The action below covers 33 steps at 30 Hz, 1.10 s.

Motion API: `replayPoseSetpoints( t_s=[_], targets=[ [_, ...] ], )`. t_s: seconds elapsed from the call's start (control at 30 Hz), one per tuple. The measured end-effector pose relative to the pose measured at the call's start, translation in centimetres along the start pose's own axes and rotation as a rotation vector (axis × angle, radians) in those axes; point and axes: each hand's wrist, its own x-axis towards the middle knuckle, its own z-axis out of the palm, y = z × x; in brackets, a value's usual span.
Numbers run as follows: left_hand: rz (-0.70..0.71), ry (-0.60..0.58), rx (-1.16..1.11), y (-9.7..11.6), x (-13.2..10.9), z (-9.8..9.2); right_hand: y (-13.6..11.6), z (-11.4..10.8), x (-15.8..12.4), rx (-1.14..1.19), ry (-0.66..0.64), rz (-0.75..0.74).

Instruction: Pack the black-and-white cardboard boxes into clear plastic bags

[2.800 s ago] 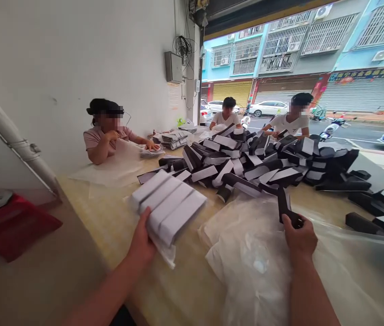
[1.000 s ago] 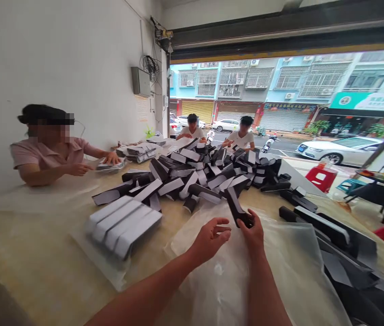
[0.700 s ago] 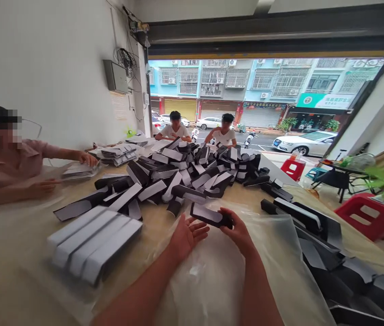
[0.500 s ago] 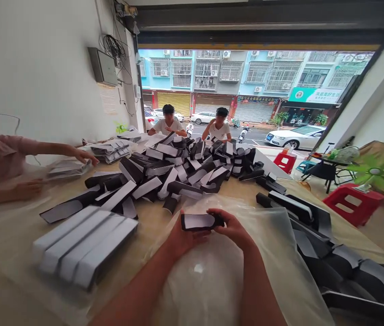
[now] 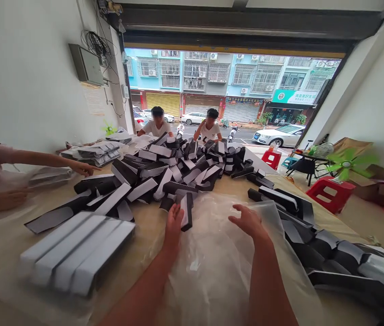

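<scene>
Well, left hand touches upright black box, grip unclear; right hand spreads wide.

This is a work room at the front of a shop. A long table with a big heap of black and white boxes sits ahead of the hands, and past it a wide roll-up door opens onto a street.

Own body, inventory: left hand and right hand, both bare; left forearm and right forearm, both bare, unsleeved.
</scene>
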Motion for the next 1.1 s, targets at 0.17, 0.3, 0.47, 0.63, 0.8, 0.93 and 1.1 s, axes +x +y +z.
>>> replayPoseSetpoints(
  t_s=[0.17,0.3,0.47,0.63,0.8,0.93,1.1],
  targets=[
    [0.275,0.113,0.332,-0.7,-0.2,-0.2,-1.3,-0.4,-1.4,-0.012,-0.225,-0.048],
    [0.22,0.134,0.452,-0.7,-0.4,-0.3,-3.3,0.7,-1.7,-0.027,-0.437,-0.083],
    [0.46,0.154,0.485,0.5,-0.9,0.3,-4.2,-0.1,-1.9,0.063,-0.414,-0.15],
    [0.294,-0.199,0.443,2.9,-2.9,3.0,-4.4,-2.1,-0.9,0.127,-0.297,-0.121],
    [0.285,-0.394,0.593,3.1,-5.5,4.7,-4.9,-2.6,0.9,0.043,-0.034,-0.017],
    [0.387,-0.205,0.768,1.6,-4.9,4.1,-5.1,-3.1,0.2,-0.011,0.045,-0.098],
    [0.098,-0.213,0.692,0.9,-2.0,2.5,-2.8,-5.6,-0.7,-0.149,0.171,-0.147]
  ],
)
